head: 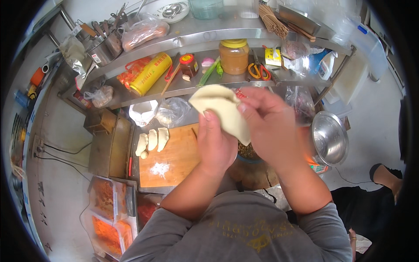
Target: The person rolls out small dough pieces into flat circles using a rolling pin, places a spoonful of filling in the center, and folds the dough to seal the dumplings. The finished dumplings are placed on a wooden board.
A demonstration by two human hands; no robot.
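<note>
Both hands hold a large, pale dough wrapper (220, 108), folded over into a half-moon and raised above the worktop. My left hand (214, 140) supports it from below, the thumb on its near face. At the wrapper's right edge, my right hand (270, 119) pinches the dough between thumb and fingers. The slot along the top of the fold shows no clear view inside. Partly hidden under my hands is a bowl of dark chopped filling (247, 152). Three shaped dumplings (153, 140) and a small dough ball (144, 155) lie at the wooden board's far left.
The wooden board (183, 157) carries a patch of flour (160, 169). A round chopping block (258, 175) stands beside it. At right is a steel bowl (329, 139). A steel shelf (209, 83) holds jars and scissors (260, 70). Another person's foot (384, 175) shows far right.
</note>
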